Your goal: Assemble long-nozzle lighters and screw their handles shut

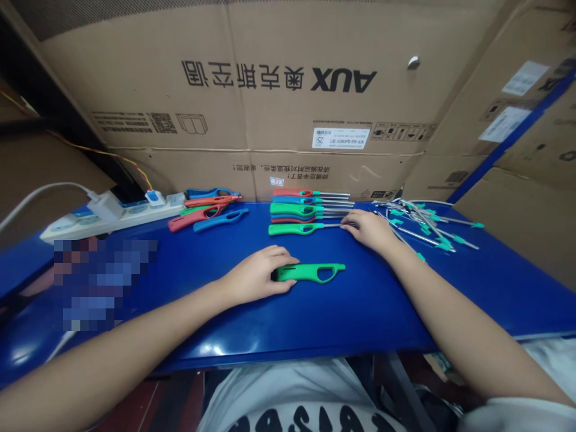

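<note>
My left hand (256,276) is closed on the rear end of a green lighter handle (309,272) with a trigger opening and no metal tube at its nose. The handle lies low over the blue table. Beyond it, several long-nosed lighters are lined up side by side, tubes pointing right. Nearest in that row is a green lighter (292,229); at the end of its metal tube my right hand (369,229) has its fingertips pinched together. The fingers partly hide the tube's tip. Just right of this hand lies a loose pile of metal tubes with teal fittings (423,221).
Left of the row, blue, red and green handles (202,210) lie heaped beside a white power strip (130,211) with plugs and cables. A cardboard wall (279,120) closes off the back of the blue table (360,318). A blurred patch covers the table's left.
</note>
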Motion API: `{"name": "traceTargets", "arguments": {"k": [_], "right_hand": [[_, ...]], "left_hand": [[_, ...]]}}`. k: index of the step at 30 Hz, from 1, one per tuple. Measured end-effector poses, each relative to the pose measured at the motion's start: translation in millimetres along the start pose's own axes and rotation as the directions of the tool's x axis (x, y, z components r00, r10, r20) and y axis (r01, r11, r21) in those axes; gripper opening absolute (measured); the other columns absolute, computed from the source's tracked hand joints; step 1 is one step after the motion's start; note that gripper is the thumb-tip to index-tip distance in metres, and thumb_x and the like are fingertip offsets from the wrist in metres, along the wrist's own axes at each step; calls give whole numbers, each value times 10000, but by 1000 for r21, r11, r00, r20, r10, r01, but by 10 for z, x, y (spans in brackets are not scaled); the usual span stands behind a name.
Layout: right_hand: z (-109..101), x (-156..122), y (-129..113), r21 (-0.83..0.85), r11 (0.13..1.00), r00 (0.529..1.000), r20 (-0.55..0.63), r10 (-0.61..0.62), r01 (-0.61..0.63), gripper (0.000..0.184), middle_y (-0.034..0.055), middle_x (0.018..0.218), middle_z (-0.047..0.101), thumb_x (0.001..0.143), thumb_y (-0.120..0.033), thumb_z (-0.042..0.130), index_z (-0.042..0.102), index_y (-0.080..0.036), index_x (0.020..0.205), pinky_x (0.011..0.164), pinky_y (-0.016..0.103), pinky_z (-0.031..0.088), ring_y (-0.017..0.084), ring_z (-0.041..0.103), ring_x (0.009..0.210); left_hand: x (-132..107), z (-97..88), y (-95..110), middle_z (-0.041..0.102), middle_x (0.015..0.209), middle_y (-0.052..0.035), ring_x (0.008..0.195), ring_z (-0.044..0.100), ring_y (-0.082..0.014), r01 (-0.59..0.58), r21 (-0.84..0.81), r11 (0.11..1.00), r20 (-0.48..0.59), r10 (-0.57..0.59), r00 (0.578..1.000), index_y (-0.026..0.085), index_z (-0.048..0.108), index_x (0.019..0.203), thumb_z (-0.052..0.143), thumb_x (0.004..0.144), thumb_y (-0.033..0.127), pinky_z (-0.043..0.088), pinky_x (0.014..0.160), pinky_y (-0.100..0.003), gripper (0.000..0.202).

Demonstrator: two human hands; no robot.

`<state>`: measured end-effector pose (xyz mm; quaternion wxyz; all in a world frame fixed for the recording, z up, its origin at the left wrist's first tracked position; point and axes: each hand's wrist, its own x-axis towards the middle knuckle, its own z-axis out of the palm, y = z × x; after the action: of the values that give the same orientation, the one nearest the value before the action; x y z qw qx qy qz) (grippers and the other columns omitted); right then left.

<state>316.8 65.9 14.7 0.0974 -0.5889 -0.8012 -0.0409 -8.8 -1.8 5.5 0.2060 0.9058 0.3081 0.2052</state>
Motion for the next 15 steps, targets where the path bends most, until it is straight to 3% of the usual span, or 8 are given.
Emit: {"name": "traceTargets", "arguments": {"k": [10, 15], "right_hand": [[-21, -21, 13, -11, 1000, 1000, -10, 17, -17, 233, 69, 1206, 714, 966, -324, 562, 751, -230, 1064, 708, 314, 462, 245, 680, 1001], [-147, -101, -135, 245, 957, 983, -136, -126, 157, 248, 95, 1150, 691, 963, -353, 572, 748, -206, 1058, 765, 308, 496, 211, 668, 938]], "left_hand": [[-13, -81, -4, 696, 1186, -99, 1117, 650, -257, 12, 79, 997, 20, -13, 1000, 190, 650, 1313, 706, 868, 335, 522, 982, -368, 471], [-12, -183, -19, 719, 1083, -78, 1028, 673, -246, 20, 143, 989, 51, -28, 998, 201, 655, 1302, 715, 843, 311, 534, 914, -344, 476]]}}
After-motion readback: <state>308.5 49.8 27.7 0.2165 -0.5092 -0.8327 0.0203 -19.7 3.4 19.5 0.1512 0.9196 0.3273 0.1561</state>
